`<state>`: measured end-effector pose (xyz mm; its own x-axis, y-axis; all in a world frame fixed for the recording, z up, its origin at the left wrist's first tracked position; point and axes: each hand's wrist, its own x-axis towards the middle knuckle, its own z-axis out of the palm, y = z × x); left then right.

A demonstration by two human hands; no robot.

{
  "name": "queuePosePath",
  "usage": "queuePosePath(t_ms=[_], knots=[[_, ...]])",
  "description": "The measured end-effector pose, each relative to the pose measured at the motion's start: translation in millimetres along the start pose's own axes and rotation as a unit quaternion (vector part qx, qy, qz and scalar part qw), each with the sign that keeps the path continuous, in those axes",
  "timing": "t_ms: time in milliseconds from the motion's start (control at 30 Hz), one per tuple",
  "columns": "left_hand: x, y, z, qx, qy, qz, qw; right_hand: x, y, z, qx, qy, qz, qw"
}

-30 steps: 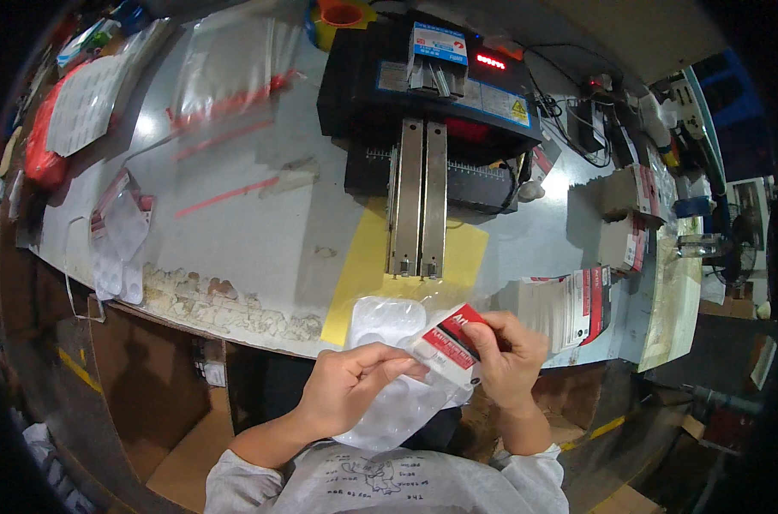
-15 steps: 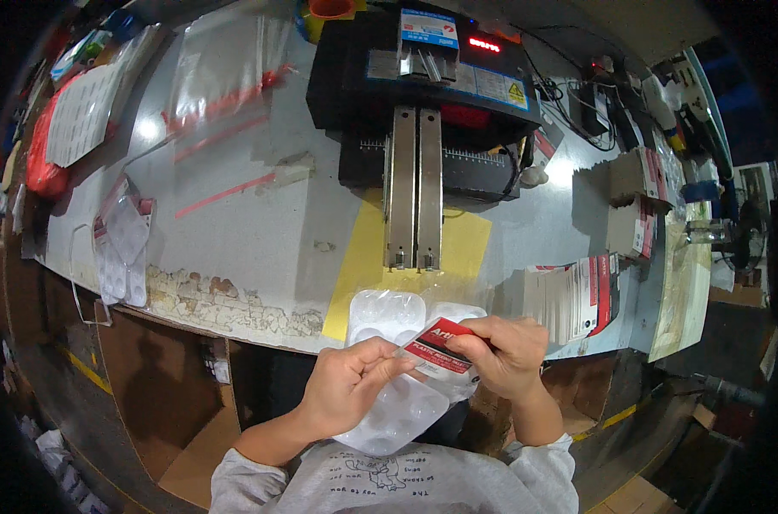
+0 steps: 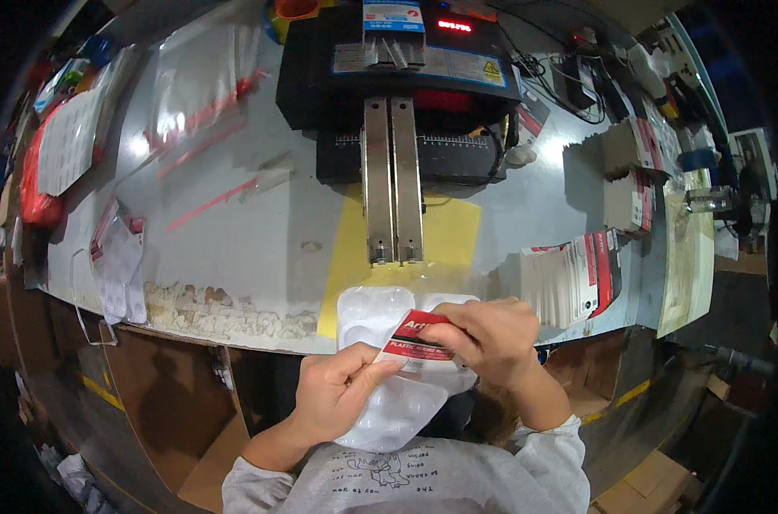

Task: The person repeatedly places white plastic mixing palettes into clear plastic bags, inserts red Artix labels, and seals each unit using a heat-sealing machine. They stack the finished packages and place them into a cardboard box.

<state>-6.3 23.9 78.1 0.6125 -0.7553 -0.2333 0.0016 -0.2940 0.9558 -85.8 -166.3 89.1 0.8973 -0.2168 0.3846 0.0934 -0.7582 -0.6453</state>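
A red, black and white printed card (image 3: 416,339) is held between my two hands. My left hand (image 3: 339,390) pinches its left edge between thumb and fingers. At the upper right, my right hand (image 3: 489,336) grips the card with thumb and bent fingers. White plastic palette trays with round wells lie around and beneath the card: one tray (image 3: 368,310) rests at the table's front edge, and another (image 3: 395,415) reaches down toward my shirt. Clear film shows by the trays, but my hands and the card cover part of them.
A black machine (image 3: 406,68) with two metal rails (image 3: 378,180) stands ahead over a yellow sheet (image 3: 466,227). To the right are a stack of cards (image 3: 569,278) and open cartons (image 3: 625,201). Packed trays (image 3: 119,265) and clear bags (image 3: 202,73) lie left.
The view has shifted slightly, so the table and machine sit further left and higher. Both hands still hold the card, which has turned a little to a flatter angle.
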Motion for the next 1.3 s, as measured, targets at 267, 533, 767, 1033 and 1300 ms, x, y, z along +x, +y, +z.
queuePosePath(t_ms=[267,533,767,1033,1300], knots=[[-8,-18,-4,-0.083,0.194,-0.014,0.977,-22,-11,-7,0.229,-0.084,0.317,0.917],[-9,-24,2,-0.072,0.191,-0.031,0.978,-40,-16,-1,0.387,-0.117,0.416,0.814],[10,-20,-17,0.129,0.098,-0.085,0.983,-25,7,10,0.439,-0.152,0.569,0.678],[38,-59,-11,-0.030,0.101,-0.183,0.977,-20,35,29,0.455,-0.130,0.576,0.667],[35,-61,0,-0.141,0.163,-0.064,0.975,-24,30,23,0.501,-0.101,0.597,0.619]])
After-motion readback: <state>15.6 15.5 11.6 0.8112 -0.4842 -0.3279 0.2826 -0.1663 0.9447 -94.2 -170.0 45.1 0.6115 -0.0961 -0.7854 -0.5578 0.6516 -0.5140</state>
